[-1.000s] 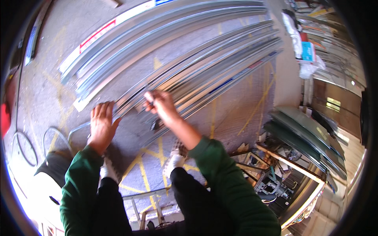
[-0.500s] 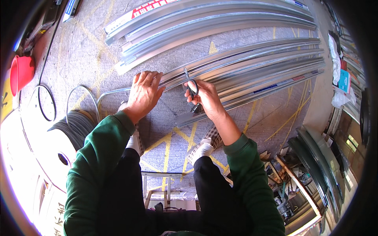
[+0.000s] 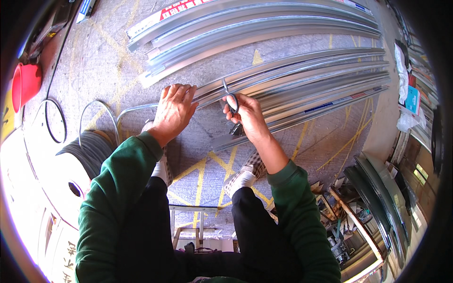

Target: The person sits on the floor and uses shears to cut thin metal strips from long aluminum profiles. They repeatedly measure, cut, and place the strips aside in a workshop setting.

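My left hand [image 3: 174, 112] curls over the near left end of a silvery metal profile [image 3: 283, 62], its palm turned down. A thin grey flexible strip [image 3: 137, 109] runs into that hand from a spool [image 3: 88, 155] on the left; what lies beneath the palm is hidden. My right hand [image 3: 247, 118] is closed around the dark handles of a pair of scissors [image 3: 225, 86], blades pointing up and away above the profiles. The scissors hang just right of my left hand, apart from it.
More metal profiles [image 3: 264, 28] lie farther off on the concrete floor. A red bucket [image 3: 26, 86] stands at far left. A metal-framed rack [image 3: 358, 221] with tools and dark coiled strips [image 3: 377, 203] sits at lower right. A low stool frame [image 3: 188, 209] is between my legs.
Hardly anything differs. The scissors in my right hand have tilted slightly, and my left hand keeps its place on the profile's end.
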`<state>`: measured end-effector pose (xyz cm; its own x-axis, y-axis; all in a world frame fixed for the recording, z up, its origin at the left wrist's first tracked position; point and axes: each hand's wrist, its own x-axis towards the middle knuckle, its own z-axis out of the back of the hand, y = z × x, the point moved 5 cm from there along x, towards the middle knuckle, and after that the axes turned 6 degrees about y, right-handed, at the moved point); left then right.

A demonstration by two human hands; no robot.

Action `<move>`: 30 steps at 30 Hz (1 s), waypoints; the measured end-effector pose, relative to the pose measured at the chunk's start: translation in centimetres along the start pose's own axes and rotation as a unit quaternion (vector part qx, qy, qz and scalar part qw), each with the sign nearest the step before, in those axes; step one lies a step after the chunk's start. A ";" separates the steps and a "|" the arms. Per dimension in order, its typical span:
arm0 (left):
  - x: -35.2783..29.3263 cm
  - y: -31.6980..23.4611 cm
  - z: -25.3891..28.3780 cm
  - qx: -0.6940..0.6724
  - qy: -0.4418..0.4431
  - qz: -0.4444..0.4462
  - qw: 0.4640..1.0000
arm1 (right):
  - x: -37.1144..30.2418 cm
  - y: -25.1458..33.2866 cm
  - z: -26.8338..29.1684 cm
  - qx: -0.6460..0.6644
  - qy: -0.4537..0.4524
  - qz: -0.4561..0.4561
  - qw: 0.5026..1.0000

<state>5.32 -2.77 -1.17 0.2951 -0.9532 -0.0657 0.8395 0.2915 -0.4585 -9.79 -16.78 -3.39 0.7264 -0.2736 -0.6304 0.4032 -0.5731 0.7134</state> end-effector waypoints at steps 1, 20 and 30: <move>0.0 0.0 -0.1 -0.003 -0.002 -0.001 1.000 | -0.1 0.0 0.1 -0.001 -0.005 0.007 1.000; -0.2 -0.1 -0.2 0.005 0.022 0.008 1.000 | 2.0 9.7 19.1 -0.016 -0.271 0.088 0.958; -0.2 -0.3 0.1 0.006 0.055 0.013 0.998 | 3.2 13.3 25.1 -0.034 -0.334 0.101 0.937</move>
<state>5.04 -2.62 -0.93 0.2655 -0.9481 -0.1749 0.8378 0.3166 -0.4447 -16.06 -44.67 -3.58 0.2907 -0.8064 -0.5149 0.3463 -0.4130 0.8423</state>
